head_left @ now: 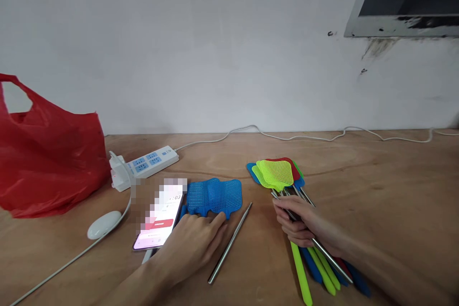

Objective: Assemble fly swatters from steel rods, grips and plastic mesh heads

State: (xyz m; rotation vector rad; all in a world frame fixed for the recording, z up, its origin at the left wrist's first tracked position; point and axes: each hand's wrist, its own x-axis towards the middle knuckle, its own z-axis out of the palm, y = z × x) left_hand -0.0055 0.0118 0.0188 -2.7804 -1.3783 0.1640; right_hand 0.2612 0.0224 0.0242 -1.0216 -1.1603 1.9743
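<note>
Two blue fly swatter heads (230, 195) lie overlapping left of the middle of the table. My left hand (197, 236) is at their near edge, fingers curled around the neck of the right-hand one; the thumb is hidden. A loose metal rod (230, 244) lies just right of that hand. My right hand (299, 220) is closed around another metal rod (332, 259), held slanting over a pile of fly swatters. On top of the pile is a yellow-green swatter head (278, 173), with red, blue and green ones beneath. Yellow-green handles (301, 275) and blue ones stick out toward me.
A lit phone (163, 215) lies beside my left hand. Behind it are a white power strip (158, 161) with a plugged-in charger, a white oval device (103, 225) and a red plastic bag (53, 158). A white cable (297, 137) runs along the wall.
</note>
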